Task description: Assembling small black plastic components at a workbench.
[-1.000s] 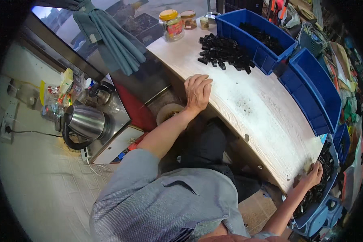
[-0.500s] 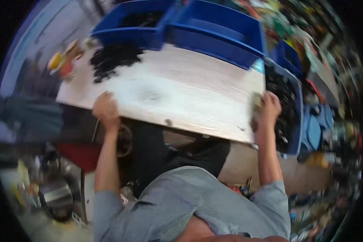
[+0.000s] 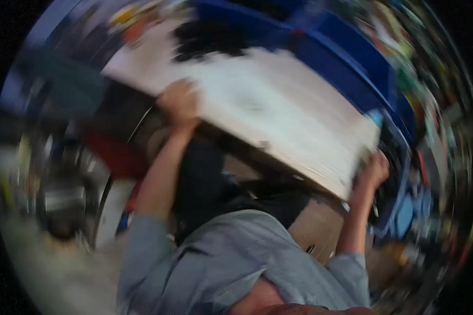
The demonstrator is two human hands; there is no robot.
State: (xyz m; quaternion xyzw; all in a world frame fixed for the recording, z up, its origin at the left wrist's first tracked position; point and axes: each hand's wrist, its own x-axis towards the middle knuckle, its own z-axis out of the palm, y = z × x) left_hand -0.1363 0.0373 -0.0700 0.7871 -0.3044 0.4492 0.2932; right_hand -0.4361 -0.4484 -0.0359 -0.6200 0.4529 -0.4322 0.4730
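My left hand (image 3: pixel 181 102) lies at the near edge of a pale tabletop (image 3: pixel 278 100), its fingers curled. Anything inside it is hidden. My right hand (image 3: pixel 376 167) is closed at the tabletop's right end, beside a blue-grey bin (image 3: pixel 399 197). Blur hides what, if anything, its fingers hold. A pile of small black pieces (image 3: pixel 207 39) lies on the tabletop's far left part, beyond my left hand. Their kind is too smeared to tell.
Blue bins (image 3: pixel 333 58) line the far side of the tabletop. Yellow and red items (image 3: pixel 129 23) stand at the far left corner. Blue stools (image 3: pixel 410 212) are at the right. A silvery round object (image 3: pixel 63 199) sits low on the left.
The whole view has turned, so the tabletop now slants down to the right and the bins sit farther right. Both hands keep their places at the tabletop's edges.
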